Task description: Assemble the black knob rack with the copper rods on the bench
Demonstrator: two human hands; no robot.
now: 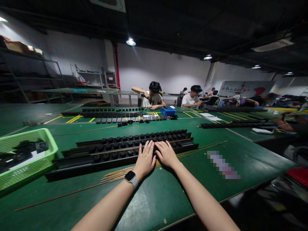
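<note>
My left hand [145,160] lies palm down with its fingers stretched out over the nearest black rail [79,168]. Beside it, my right hand [166,154] is also flat, fingers extended over the same rail; the two hands nearly meet at the thumbs. Rows of round black parts [114,156] sit in the parallel rails. A thin brass-coloured rod [106,152] runs lengthwise along the row and passes behind my fingers. Several more thin rods [113,176] lie loosely on the table in front of the rails, partly hidden beneath my hands. What is under my palms is hidden.
At the left stands a green basket [45,160] of black parts. Farther back are a row of grey-black parts [108,120] and a blue bin [168,111]. Co-workers [150,99] sit across the green table [149,205]. Another black strip [231,124] lies at the right.
</note>
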